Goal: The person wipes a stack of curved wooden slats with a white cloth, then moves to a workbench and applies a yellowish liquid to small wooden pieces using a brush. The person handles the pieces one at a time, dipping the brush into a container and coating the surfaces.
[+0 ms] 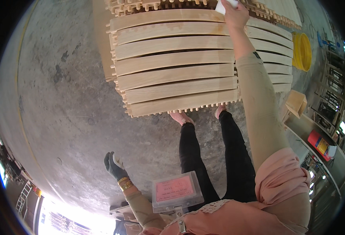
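A stack of pale wooden slats (176, 60) with round peg ends lies in rows in front of me. My right hand (236, 16) is bare and reaches out over the far slats, closed on a white folded cloth-like piece (222, 8). Whether that piece is cloth or a pad I cannot make out. A stained patch (219, 28) marks the wood close to this hand. My left hand (116, 166), in a grey glove, hangs low at my left side, well apart from the slats. Its fingers are loosely curled, and nothing shows in them.
More pegged wooden pieces (153, 4) lie beyond the stack. To the right stand a yellow bucket (302, 51) and a wooden box (296, 102). A red container (319, 144) sits on a bench farther right. My feet (181, 117) are at the stack's near edge.
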{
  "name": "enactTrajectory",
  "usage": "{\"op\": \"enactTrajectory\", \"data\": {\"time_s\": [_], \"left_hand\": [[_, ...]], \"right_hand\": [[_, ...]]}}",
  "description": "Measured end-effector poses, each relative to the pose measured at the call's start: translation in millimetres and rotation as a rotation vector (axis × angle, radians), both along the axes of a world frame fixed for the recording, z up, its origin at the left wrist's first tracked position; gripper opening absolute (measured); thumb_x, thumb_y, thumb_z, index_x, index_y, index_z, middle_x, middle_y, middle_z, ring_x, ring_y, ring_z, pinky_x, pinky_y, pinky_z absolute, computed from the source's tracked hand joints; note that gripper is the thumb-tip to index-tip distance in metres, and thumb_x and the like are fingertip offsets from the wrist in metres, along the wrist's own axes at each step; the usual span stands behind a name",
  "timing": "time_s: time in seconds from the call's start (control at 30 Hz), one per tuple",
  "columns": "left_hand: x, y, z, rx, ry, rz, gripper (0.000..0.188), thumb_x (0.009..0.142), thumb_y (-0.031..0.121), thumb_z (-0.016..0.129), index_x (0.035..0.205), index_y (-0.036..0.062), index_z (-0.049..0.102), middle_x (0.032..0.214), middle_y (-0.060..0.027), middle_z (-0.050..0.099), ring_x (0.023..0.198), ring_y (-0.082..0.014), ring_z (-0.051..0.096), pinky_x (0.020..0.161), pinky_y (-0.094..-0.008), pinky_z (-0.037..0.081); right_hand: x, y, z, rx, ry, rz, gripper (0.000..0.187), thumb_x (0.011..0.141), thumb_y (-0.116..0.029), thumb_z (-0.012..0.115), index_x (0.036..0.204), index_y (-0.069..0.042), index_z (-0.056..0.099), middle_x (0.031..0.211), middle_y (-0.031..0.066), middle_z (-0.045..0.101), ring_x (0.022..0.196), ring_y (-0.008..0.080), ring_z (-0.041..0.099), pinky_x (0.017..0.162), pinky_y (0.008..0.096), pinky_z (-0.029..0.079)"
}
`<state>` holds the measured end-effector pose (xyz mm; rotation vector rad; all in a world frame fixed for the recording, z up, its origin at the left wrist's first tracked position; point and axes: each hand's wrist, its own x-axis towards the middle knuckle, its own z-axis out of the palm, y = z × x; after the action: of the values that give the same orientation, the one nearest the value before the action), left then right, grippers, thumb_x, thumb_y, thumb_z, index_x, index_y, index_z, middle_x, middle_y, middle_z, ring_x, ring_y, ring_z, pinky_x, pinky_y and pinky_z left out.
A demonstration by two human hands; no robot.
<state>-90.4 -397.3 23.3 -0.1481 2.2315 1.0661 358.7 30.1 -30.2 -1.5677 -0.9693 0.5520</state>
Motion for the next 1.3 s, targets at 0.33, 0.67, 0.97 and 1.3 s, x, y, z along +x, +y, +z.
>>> {"op": "enactTrajectory", "data": {"time_s": [0.33, 0.67, 0.97, 1.3], "left_hand": [[16.1, -4.1, -6.4, -0.048, -0.013, -0.032, 0.022, 0.080, 0.017, 0.066, 0.099, 0.0084, 0.059, 0.086, 0.0003, 0.056, 0.067, -0.0086, 0.047, 0.051, -0.0213, 0.037], [11.6, -17.6, -15.6, -0.071, 0.003, -0.048, 0.021, 0.081, 0.018, 0.066, 0.100, 0.0103, 0.060, 0.091, -0.0007, 0.057, 0.078, -0.0126, 0.051, 0.062, -0.0238, 0.042], [11.5, -18.0, -12.7, -0.120, 0.036, -0.121, 0.019, 0.080, 0.020, 0.065, 0.098, 0.0130, 0.061, 0.094, 0.0016, 0.055, 0.082, -0.0127, 0.048, 0.065, -0.0265, 0.042], [12.7, -29.1, -5.0, -0.189, 0.023, -0.046, 0.025, 0.079, 0.019, 0.066, 0.102, 0.0117, 0.059, 0.097, 0.0002, 0.051, 0.084, -0.0151, 0.047, 0.070, -0.0298, 0.043]], "right_hand": [[-13.7, 10.0, -11.9, 0.055, -0.573, -0.151, 0.032, 0.069, -0.032, 0.076, 0.078, -0.003, 0.067, 0.076, 0.0184, 0.062, 0.071, 0.0356, 0.058, 0.066, 0.0418, 0.046], [-2.8, 18.2, -17.0, -0.007, -0.953, -0.175, 0.035, 0.073, -0.037, 0.071, 0.082, -0.005, 0.063, 0.073, 0.0179, 0.061, 0.071, 0.0384, 0.059, 0.060, 0.0472, 0.046], [-8.9, 18.0, -17.2, -0.036, -0.971, -0.205, 0.028, 0.072, -0.027, 0.072, 0.090, -0.009, 0.059, 0.081, 0.0150, 0.061, 0.075, 0.0364, 0.060, 0.064, 0.0467, 0.048], [10.4, -23.3, -5.3, 0.227, -0.609, -0.037, 0.027, 0.068, -0.013, 0.077, 0.075, -0.002, 0.052, 0.071, 0.0138, 0.052, 0.064, 0.0323, 0.051, 0.058, 0.0393, 0.040]]}}
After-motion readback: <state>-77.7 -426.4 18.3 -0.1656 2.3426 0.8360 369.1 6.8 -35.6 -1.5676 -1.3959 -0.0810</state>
